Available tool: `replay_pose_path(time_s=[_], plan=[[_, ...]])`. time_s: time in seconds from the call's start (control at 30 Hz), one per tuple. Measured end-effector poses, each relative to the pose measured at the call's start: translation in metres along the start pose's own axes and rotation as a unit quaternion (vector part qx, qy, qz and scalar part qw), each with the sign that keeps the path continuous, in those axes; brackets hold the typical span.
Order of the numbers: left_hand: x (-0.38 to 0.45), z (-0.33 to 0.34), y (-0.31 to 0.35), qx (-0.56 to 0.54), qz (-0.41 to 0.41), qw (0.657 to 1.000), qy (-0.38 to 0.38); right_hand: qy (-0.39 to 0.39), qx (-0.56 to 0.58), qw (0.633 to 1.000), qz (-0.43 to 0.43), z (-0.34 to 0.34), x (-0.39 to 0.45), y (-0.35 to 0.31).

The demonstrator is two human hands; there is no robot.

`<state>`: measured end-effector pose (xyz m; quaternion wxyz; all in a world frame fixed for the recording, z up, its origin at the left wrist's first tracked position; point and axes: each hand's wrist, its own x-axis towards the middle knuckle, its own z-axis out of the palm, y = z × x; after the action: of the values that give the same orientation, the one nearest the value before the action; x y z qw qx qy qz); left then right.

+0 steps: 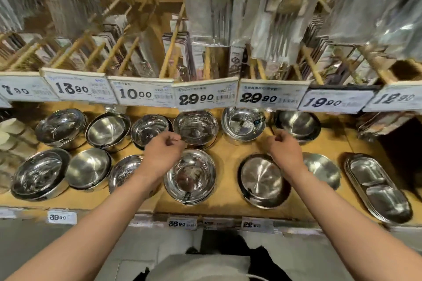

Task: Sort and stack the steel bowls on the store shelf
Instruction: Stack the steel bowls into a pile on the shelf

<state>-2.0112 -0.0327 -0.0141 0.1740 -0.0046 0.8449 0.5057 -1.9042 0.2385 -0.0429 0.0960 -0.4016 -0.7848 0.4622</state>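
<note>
Steel bowls [196,128] sit in two rows on wooden shelf [230,150], grouped under price tags [206,96]. Left hand [163,153] curled at rear centre bowl rim, apparent pinch; contact unclear. Right hand [285,147] loosely curled, holding nothing, probably poised to steady.

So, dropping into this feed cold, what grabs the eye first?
Two bare arms reaching in, left hand and right hand loosely curled over the wooden shelf. Around them sit two rows of shiny steel bowls. Above hangs a row of price tags, two reading 29.90.
</note>
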Motion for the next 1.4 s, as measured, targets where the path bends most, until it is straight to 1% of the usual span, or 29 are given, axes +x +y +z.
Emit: replay_pose_path(time_s=[0.1,0.2,0.3,0.37,0.43,0.53,0.6,0.67,0.8,1.0,1.1,1.2,1.3,1.4], plan=[[-0.007,0.002,-0.004,-0.013,-0.033,0.999,0.034,-0.017,0.005,1.0,-0.001,0.002,0.026,-0.004],[-0.015,0.002,-0.008,-0.022,-0.062,0.996,0.058,-0.037,0.001,0.999,0.018,0.008,0.044,-0.008],[-0.025,0.005,-0.012,-0.023,-0.071,0.994,0.076,-0.026,0.067,0.996,0.051,0.015,0.057,-0.008],[-0.031,0.009,-0.014,-0.003,-0.074,0.992,0.1,-0.05,0.11,0.99,0.076,0.017,0.06,-0.007],[-0.035,0.011,-0.015,0.011,-0.086,0.99,0.115,-0.076,0.129,0.986,0.077,0.017,0.056,-0.007],[-0.039,0.011,-0.015,0.015,-0.101,0.988,0.118,-0.077,0.148,0.984,0.065,0.018,0.055,-0.004],[-0.041,0.011,-0.014,0.015,-0.104,0.987,0.121,-0.096,0.156,0.978,0.096,0.017,0.055,-0.004],[-0.042,0.013,-0.012,0.005,-0.109,0.986,0.128,-0.111,0.147,0.978,0.099,0.015,0.057,-0.003],[-0.044,0.016,-0.01,-0.016,-0.116,0.986,0.115,-0.157,0.209,0.959,0.112,0.007,0.057,-0.007],[-0.052,0.012,-0.01,-0.028,-0.114,0.987,0.109,-0.208,0.258,0.933,0.142,0.004,0.043,-0.003],[-0.055,0.007,-0.013,-0.037,-0.114,0.987,0.104,-0.207,0.252,0.928,0.182,0.011,0.025,-0.008],[-0.055,-0.002,-0.021,-0.054,-0.113,0.988,0.094,-0.207,0.253,0.925,0.196,0.02,-0.001,-0.016],[-0.053,-0.017,-0.032,-0.067,-0.113,0.986,0.104,-0.228,0.251,0.925,0.174,0.029,-0.023,-0.025],[-0.053,-0.04,-0.044,-0.035,-0.093,0.988,0.118,-0.216,0.254,0.932,0.141,0.042,-0.043,-0.039]])
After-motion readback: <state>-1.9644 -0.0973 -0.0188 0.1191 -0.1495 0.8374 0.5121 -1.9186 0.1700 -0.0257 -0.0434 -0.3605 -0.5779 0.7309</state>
